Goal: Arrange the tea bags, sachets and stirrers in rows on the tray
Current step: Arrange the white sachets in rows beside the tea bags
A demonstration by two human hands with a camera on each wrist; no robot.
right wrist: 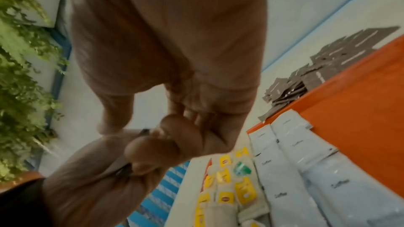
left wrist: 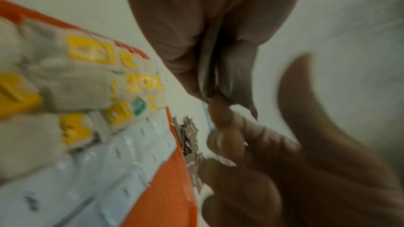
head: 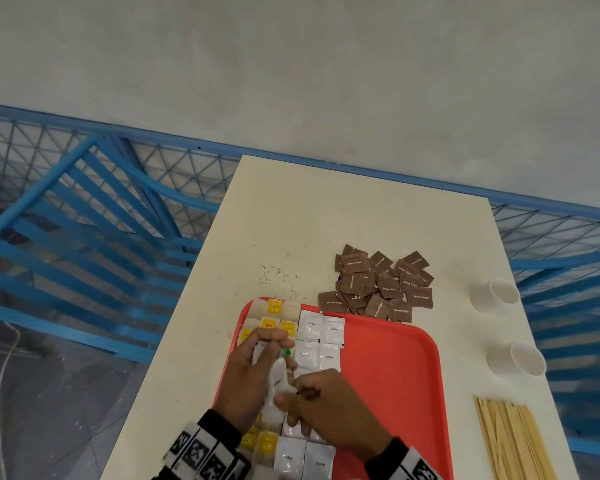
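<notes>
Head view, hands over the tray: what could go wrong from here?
1. The left hand and right hand both grip white coffee sachets right above the laid rows; lowering them may nudge neighbours askew.
2. The tea bags lie tight at the red tray edge, so a wrist could push them off.
3. The brown sugar sachets overlap the tray's far rim and may get dragged in.

Both hands hid the middle rows of tea bags and coffee sachets; the stirrers ran off the bottom edge; the left wrist view was blurred.
</notes>
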